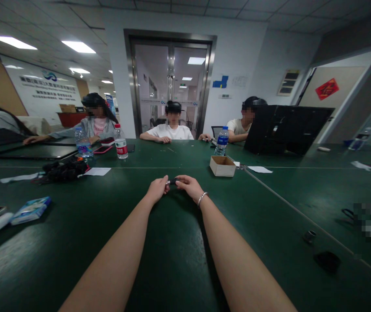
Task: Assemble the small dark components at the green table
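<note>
Both my arms reach forward over the green table [172,260], and the hands meet above its middle. Between them is a small dark cylinder with a silver end [173,182]; its exact kind is too small to make out. My left hand [157,190], closed, pinches the silver end. From the other side my right hand [190,187] is closed around the black end with thumb and fingertips. A silver bracelet [202,198] circles my right wrist. The fingers hide part of the cylinder.
An open cardboard box [222,168] stands beyond my right hand. Water bottles [121,143], a black cable bundle [63,170], a blue packet [31,210] and a dark monitor [287,130] are on the table. Small black parts [327,261] lie at right. Several people sit opposite.
</note>
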### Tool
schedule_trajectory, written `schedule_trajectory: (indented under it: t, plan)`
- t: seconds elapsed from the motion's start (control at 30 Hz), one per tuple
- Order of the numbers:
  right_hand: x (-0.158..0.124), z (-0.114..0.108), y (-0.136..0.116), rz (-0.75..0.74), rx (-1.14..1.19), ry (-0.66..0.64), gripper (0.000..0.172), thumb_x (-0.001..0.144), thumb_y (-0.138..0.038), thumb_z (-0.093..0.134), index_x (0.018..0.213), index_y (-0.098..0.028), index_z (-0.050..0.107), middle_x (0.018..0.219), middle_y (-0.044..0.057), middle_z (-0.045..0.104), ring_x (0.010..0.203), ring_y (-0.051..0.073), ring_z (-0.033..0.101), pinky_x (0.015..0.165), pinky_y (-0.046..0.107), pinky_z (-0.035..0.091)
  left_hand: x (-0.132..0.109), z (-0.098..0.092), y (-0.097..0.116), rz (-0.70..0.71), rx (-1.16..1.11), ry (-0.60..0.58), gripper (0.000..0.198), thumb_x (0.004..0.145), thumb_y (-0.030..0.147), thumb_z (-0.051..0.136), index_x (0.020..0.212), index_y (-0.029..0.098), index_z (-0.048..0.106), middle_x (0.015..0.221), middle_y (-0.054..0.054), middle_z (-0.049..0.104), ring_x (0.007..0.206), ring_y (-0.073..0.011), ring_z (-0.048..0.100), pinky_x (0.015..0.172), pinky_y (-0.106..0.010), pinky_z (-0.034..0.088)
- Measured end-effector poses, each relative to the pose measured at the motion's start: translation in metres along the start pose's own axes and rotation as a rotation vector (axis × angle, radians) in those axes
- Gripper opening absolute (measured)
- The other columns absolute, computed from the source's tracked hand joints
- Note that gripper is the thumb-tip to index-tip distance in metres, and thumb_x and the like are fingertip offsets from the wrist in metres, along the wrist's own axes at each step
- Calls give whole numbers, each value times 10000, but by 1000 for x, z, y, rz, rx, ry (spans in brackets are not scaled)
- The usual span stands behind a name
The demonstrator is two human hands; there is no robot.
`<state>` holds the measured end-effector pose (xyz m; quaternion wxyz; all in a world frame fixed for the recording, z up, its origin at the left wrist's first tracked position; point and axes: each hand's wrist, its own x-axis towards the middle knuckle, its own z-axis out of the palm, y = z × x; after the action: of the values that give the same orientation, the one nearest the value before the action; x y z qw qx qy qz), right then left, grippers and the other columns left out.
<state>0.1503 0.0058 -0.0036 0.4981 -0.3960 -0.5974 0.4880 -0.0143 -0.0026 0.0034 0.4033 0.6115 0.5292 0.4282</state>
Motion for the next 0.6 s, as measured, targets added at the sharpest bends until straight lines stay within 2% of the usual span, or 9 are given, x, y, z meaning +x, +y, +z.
schedule_trajectory:
  t: [0.07,0.2,0.37,0.5,0.6]
  plan:
    - [1,0,1,-3,-7,2,336,610,-286,713,904,-149,621,677,-2,611,595,100,562,640,264,438,0,0,-1,2,23,18,529,776,608,331,610,149,535,588,-38,564,521,-126,521,525,-251,422]
    - [1,0,2,3,10,23,361,597,-302,726,905,-152,613,657,-7,604,591,103,563,626,262,440,1,-1,-3,16,-40,5,416,745,567,448,770,168,561,669,-22,591,573,-130,551,519,-237,429]
    - [0,0,1,-10,-7,9,348,606,-304,722,900,-150,616,679,3,615,598,102,565,635,266,446,-2,-3,0,-3,48,24,544,762,631,348,642,144,559,623,-43,580,539,-135,542,555,-267,447]
    - [-1,0,-1,3,18,13,352,608,-288,718,911,-147,607,674,-4,609,600,103,574,630,260,443,-4,-3,4,-3,-62,20,383,726,547,494,772,171,555,736,-24,593,584,-132,568,542,-252,449]
    - [-2,1,-3,11,28,4,336,607,-271,716,901,-147,609,678,-6,609,594,95,565,637,256,439,-3,-3,4,-10,-6,15,418,733,562,469,664,157,545,643,-22,571,542,-126,544,540,-249,436]
